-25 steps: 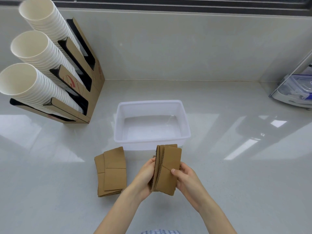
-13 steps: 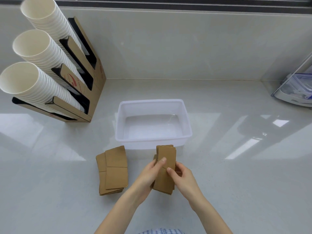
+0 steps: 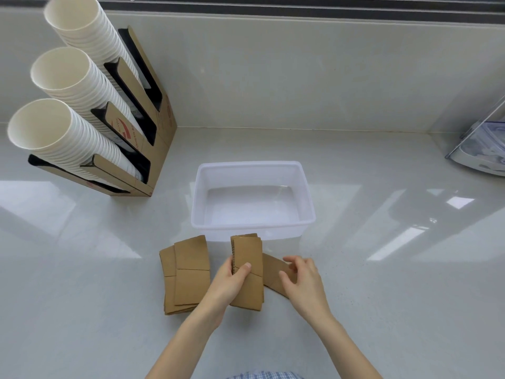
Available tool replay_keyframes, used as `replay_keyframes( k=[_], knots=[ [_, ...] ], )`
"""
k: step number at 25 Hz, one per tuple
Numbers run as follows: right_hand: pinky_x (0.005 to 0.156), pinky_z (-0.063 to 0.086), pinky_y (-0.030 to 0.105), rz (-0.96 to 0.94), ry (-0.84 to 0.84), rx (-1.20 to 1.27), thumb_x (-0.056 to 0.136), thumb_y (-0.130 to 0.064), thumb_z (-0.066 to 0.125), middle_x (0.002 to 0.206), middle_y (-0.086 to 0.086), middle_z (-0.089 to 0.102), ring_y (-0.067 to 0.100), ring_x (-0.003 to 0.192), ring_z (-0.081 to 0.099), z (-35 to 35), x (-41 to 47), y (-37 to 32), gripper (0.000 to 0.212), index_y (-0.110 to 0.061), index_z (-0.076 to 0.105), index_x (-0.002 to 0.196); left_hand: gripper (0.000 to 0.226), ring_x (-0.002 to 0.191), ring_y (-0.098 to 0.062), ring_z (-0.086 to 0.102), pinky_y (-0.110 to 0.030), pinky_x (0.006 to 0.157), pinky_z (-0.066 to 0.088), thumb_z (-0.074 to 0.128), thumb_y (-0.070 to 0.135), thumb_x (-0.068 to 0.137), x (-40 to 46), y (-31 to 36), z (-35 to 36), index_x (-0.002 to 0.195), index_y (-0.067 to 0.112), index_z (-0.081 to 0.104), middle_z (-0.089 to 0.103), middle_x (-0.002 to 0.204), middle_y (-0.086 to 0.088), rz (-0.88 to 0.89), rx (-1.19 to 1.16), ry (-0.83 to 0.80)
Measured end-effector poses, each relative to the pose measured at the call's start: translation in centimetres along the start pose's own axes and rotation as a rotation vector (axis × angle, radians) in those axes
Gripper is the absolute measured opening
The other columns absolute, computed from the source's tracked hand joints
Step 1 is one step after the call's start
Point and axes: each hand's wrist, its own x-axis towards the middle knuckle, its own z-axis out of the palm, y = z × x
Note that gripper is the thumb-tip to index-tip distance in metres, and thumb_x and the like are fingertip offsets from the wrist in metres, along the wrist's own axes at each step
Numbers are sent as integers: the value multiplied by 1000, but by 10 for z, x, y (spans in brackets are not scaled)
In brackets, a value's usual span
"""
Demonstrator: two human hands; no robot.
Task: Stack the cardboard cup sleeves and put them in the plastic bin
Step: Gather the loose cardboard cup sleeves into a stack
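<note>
Stacking approx half done: left hand (image 3: 229, 283) fingers grip sleeve stack (image 3: 247, 272) upright on table, right hand (image 3: 302, 280) spread over loose sleeve (image 3: 274, 272), flat pile (image 3: 187, 274) waiting, plastic bin (image 3: 252, 198) w/ nothing inside yet.

A glossy pale-grey counter (image 3: 382, 296) is backed by a low upstand of the same stone (image 3: 273, 77), topped by a dark window frame (image 3: 300, 6). Bright window reflections are seen on the counter. A cardboard cup rack (image 3: 142, 149) stands at the left rear, a clear container (image 3: 483, 149) at the right edge.
</note>
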Motion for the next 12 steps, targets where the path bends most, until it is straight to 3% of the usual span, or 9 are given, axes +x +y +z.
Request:
replay_keyframes(
  k=[3, 7, 9, 12],
  knots=[
    [101, 31, 32, 31, -32, -282, 81, -35, 58, 130, 5, 35, 21, 126, 33, 2, 1, 6, 56, -21, 38, 132, 12, 98, -14, 61, -31, 89, 49, 47, 24, 91, 0, -2, -2, 101, 28, 51, 63, 99, 7, -20, 15, 20],
    [98, 31, 33, 79, -20, -326, 75, -34, 64, 128, 5, 35, 23, 122, 34, 2, 2, 2, 53, -16, 42, 119, 17, 100, -15, 60, -33, 91, 48, 47, 24, 91, 0, -3, -2, 108, 26, 51, 63, 102, 6, -35, 15, 28],
    [91, 34, 32, 112, -35, -281, 76, -29, 64, 115, 4, 45, 23, 111, 43, 0, 2, 1, 46, -15, 39, 111, 17, 99, -15, 60, -34, 92, 48, 47, 25, 91, 1, -4, -2, 108, 26, 50, 62, 102, 7, -40, 8, 30],
    [73, 42, 33, 157, -72, -23, 84, -18, 54, 85, 2, 52, 21, 74, 51, -8, -1, 1, 27, -15, 33, 101, 11, 95, -11, 60, -32, 91, 48, 47, 25, 91, 2, -5, -2, 101, 30, 49, 61, 98, 10, -42, -9, 33]
  ],
)
